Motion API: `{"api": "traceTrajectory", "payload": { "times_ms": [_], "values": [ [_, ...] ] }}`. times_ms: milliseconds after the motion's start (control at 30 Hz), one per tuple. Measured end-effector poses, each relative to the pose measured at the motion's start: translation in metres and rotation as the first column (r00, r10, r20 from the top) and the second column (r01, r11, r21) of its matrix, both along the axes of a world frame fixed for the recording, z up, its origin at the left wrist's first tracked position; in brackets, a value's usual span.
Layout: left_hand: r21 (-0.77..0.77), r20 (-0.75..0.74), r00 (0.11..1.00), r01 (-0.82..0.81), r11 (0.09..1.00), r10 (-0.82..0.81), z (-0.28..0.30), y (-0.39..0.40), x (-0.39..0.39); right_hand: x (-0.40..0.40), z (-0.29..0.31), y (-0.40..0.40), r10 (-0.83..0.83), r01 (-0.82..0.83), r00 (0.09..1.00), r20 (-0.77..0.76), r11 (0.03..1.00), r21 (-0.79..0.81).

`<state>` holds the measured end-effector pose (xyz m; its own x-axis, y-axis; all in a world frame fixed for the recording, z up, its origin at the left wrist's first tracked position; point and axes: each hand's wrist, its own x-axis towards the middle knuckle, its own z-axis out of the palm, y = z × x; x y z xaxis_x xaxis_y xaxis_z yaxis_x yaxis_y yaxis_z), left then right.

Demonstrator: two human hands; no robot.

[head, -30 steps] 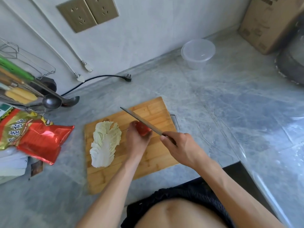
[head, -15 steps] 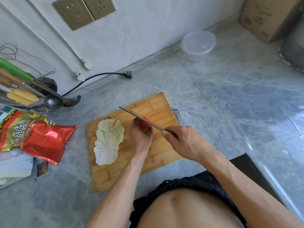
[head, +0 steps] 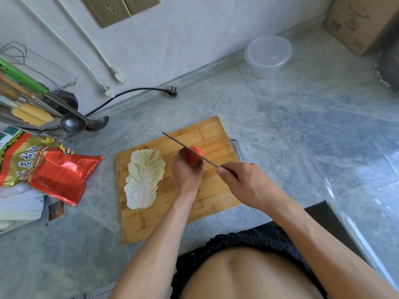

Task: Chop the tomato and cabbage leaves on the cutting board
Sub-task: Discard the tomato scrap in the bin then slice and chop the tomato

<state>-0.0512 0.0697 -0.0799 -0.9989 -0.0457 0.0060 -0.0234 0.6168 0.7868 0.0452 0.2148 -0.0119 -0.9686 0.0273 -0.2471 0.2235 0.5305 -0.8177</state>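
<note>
Grey marble counter is seen from above, with a wooden cutting board laid on it; a tomato is steadied near the board's middle by the left hand; a knife is gripped in the right hand, blade apparently resting across the tomato; cabbage leaves lie flat on the board, left of the tomato.

Soft, even daylight fills the scene, brightest on the pale wall, and shadows under the forearms stay faint. White glare streaks the clear plastic film over the grey marble countertop at right, and the crinkled red foil snack bag glints. The wide-angle lens bends lines near the edges, and detail looks slightly smeared.
</note>
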Motion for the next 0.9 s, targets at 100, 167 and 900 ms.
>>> {"api": "traceTrajectory", "payload": {
  "times_ms": [100, 167, 900],
  "values": [
    [0.017, -0.001, 1.000, -0.009, 1.000, 0.009, -0.002, 0.000, 0.000, -0.002, 0.000, 0.000, -0.008, 0.008, 1.000, 0.011, 1.000, 0.010],
    [0.033, 0.004, 1.000, -0.015, 0.999, 0.015, -0.003, -0.001, -0.001, -0.004, 0.001, -0.001, -0.008, 0.008, 1.000, 0.019, 1.000, 0.012],
    [0.022, 0.058, 0.997, 0.055, 0.998, -0.056, 0.000, -0.009, -0.004, -0.028, 0.017, -0.009, -0.051, 0.044, 0.979, 0.200, 0.998, 0.037]
  ]
}}
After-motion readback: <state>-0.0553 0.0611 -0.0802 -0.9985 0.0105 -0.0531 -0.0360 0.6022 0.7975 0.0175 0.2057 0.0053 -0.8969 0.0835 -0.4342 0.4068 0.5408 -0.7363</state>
